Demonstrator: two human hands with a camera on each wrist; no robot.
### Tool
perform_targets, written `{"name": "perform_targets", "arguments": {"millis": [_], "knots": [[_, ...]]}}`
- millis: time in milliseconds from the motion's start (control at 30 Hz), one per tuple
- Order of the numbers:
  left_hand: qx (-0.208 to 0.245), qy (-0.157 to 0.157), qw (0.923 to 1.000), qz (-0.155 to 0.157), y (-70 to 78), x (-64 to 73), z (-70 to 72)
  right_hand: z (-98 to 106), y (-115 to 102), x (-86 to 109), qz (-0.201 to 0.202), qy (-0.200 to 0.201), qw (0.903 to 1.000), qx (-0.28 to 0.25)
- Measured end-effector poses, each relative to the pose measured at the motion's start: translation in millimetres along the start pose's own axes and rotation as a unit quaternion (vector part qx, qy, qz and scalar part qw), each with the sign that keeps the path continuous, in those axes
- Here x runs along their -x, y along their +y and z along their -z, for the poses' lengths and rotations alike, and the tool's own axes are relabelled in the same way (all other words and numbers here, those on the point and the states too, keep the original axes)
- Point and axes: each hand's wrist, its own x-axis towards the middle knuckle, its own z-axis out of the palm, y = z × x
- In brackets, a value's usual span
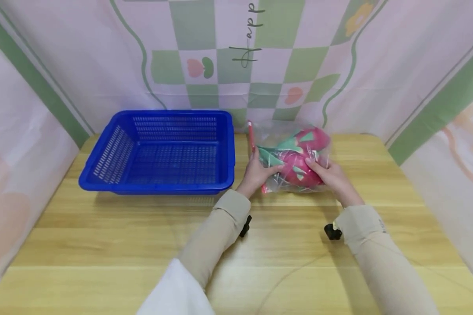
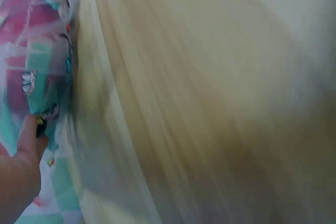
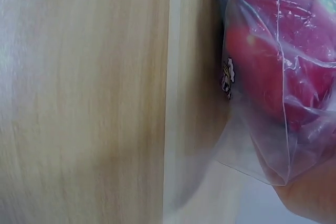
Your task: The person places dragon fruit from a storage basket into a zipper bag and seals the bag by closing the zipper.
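A clear plastic slider bag (image 1: 273, 131) with a red strip along its left edge holds bright pink dragon fruits (image 1: 299, 173) with green leaf-like scales. At the bag's left side my left hand (image 1: 255, 176) grips it, thumb laid across the front. My right hand (image 1: 333, 178) holds the opposite side, its thumb pressed on the pink fruit. In the left wrist view, green tips and pink skin show through the film beside my hand (image 2: 21, 177). The right wrist view shows the bag's creased corner (image 3: 268, 156) against my hand (image 3: 310, 195). My other fingers are mostly hidden behind the bag.
Left of the bag stands a blue plastic basket (image 1: 157, 188) with slotted walls and nothing inside. Both are near the back of the wooden table (image 1: 142, 245). A printed cloth (image 1: 199, 26) hangs behind. Small black wrist devices (image 1: 333, 232) sit under the sleeves.
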Motion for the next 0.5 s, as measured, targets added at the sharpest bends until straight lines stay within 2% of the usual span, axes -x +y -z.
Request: {"name": "perform_targets", "arguments": {"millis": [200,367,500], "knots": [[-0.018,-0.017,0.9997,0.0,-4.7,-4.9,10.1,-2.6,-4.7,-1.9,0.015,0.0,0.9998,0.013],[-0.018,-0.026,0.9995,-0.002,-2.2,-3.4,11.7,1.2,-4.8,-1.2,0.009,-0.006,0.9999,0.008],[-0.042,-0.008,0.999,0.01,3.3,0.5,10.0,3.3,-4.8,0.1,-0.004,0.049,0.9986,0.021]]}}
